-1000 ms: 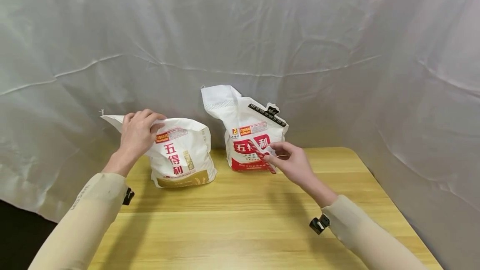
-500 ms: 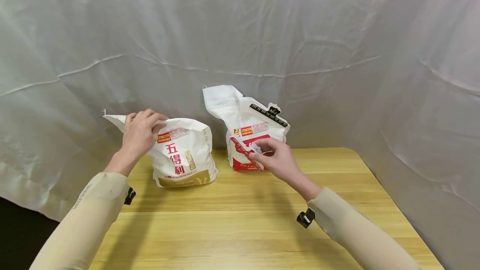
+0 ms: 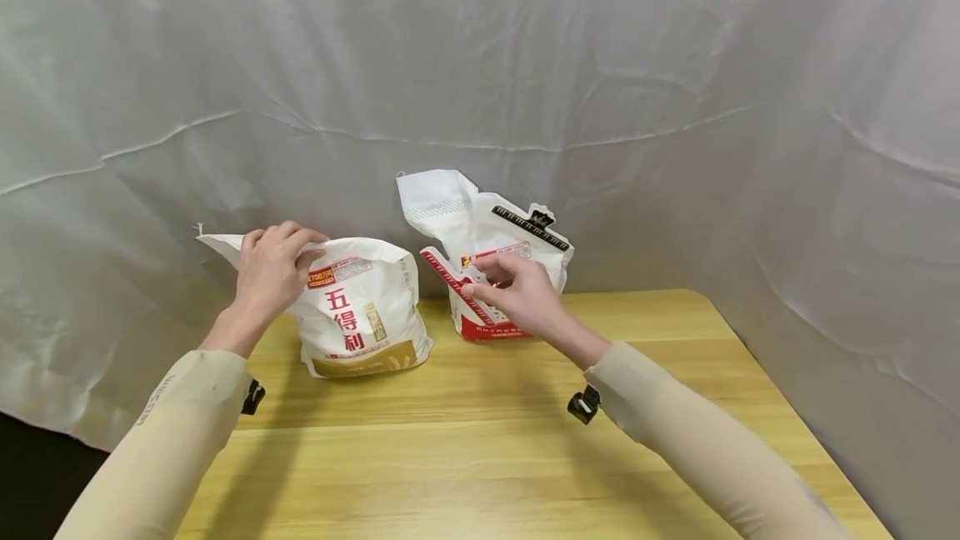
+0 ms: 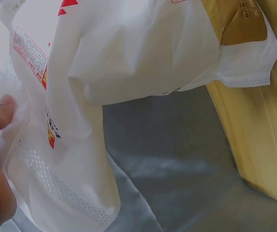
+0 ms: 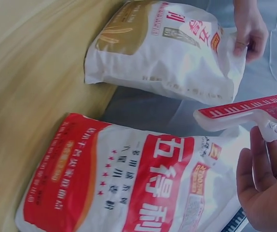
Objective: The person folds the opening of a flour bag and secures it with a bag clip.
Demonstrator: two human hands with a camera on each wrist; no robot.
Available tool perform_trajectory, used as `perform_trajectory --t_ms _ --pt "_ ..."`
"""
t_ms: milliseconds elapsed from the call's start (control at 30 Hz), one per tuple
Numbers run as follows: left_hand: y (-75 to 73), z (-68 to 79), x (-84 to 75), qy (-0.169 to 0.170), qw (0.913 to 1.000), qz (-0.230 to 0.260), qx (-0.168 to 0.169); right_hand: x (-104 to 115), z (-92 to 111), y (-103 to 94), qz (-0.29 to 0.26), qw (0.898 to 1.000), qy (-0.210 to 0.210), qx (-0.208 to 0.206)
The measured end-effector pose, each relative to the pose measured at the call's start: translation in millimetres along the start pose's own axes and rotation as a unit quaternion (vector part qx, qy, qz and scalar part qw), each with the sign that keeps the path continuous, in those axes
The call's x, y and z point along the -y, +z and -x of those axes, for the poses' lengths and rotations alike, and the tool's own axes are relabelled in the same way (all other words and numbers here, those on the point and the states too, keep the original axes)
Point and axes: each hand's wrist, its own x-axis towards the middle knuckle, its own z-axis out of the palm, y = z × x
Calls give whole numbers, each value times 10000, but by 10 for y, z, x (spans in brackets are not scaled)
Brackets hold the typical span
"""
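My left hand (image 3: 273, 269) grips the folded top edge of a white flour bag (image 3: 390, 298) with a gold base band, standing at the left of the table. In the left wrist view, the thumb presses the white material of this bag (image 4: 138, 58), whose loose end hangs to one side. My right hand (image 3: 521, 294) pinches a red-and-white bag clip (image 3: 450, 280) with a piano-key pattern, held in front of the second bag. As the right wrist view shows, the clip (image 5: 247, 112) is between thumb and fingers and apart from both bags.
A second flour bag (image 3: 442, 215) with red printing stands right of the first. A black piano-patterned clip (image 3: 529, 227) closes its folded top. Grey cloth (image 3: 675, 148) hangs behind the wooden table (image 3: 420, 457).
My right hand has carried the red clip leftward and slightly up, across the front of the second bag toward the first. The left hand keeps its hold on the gold-banded bag.
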Motion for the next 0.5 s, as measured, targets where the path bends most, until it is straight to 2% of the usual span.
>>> perform_trajectory --t_ms 267,500 --pt "25 -13 -6 78 10000 -37 -37 110 -209 44 64 9999 -106 80" --pt "-4 2 -17 7 10000 -43 -20 219 -419 99 434 9983 -367 92"
